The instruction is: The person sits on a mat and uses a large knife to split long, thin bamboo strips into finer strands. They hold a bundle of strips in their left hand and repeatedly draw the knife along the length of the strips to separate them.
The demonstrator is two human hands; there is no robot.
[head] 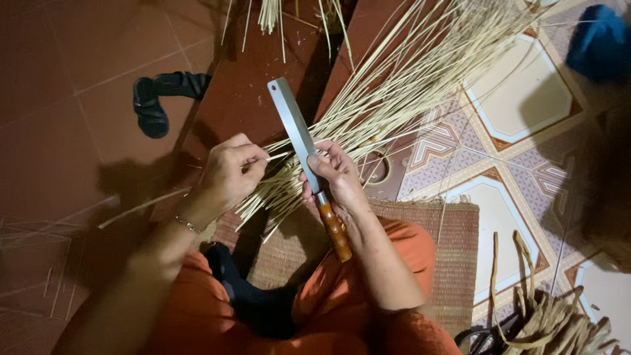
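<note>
Right hand (pixel 335 176) clamped on flat-bladed knife (pixel 304 152) with wooden handle, blade pointing away across the bundle of bamboo strips (pixel 368 112); left hand (pixel 230 172) just left of knife, fingers apparently pinched on one thin strip (pixel 275 156); black sandal (pixel 161 98) farther left

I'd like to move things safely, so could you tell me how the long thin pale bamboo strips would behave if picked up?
The pale bamboo strips are long and slender, so probably light and springy, bending rather than staying rigid. Lying loosely fanned, they would likely scatter or slip apart unless gripped together.
</note>
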